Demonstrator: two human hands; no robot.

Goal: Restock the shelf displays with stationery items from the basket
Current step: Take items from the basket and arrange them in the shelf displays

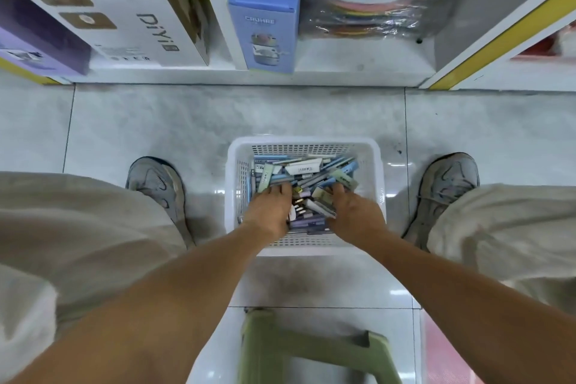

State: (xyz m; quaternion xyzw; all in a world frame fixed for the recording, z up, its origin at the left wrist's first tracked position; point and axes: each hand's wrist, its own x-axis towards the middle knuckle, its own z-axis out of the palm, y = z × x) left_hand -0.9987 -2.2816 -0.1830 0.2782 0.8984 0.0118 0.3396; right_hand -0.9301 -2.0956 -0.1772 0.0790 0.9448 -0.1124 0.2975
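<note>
A white perforated plastic basket stands on the tiled floor between my feet. It is filled with a jumble of small stationery packs in blue, white, green and purple. Both my hands are down inside it. My left hand lies palm down on the left side of the pile, fingers bent onto the packs. My right hand lies on the right side, fingers also curled among the packs. Whether either hand has a pack in its grip is hidden under the fingers.
The bottom white shelf runs across the top, holding a blue CRUHRE box, a white DIYI box, purple boxes and wrapped coloured sheets. A green stool stands under me. My shoes flank the basket.
</note>
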